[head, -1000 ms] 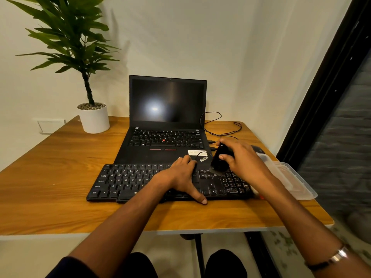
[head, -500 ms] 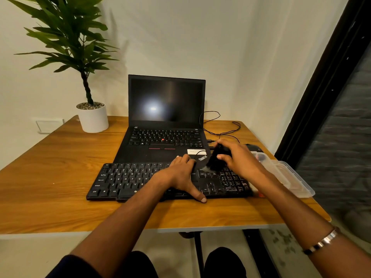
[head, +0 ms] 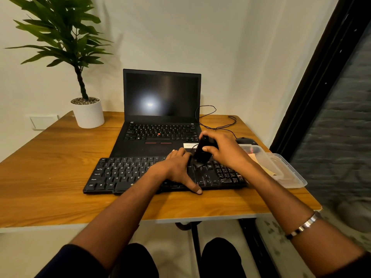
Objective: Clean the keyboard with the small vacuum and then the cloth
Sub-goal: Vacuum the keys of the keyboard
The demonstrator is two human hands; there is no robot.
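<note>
A black keyboard lies on the wooden table in front of an open laptop. My left hand lies flat on the keyboard's middle, fingers straight, thumb hooked over its near edge. My right hand grips a small black vacuum, held upright with its nozzle touching the keys at the upper right of the keyboard, just right of my left hand. I cannot see a cloth.
A black laptop with a dark screen stands behind the keyboard. A potted plant sits at the back left. A clear plastic box, a black mouse and a thin cable lie to the right.
My right hand has slid the vacuum slightly left along the upper right keys, closer to my left hand. The left hand has stayed on the keyboard.
</note>
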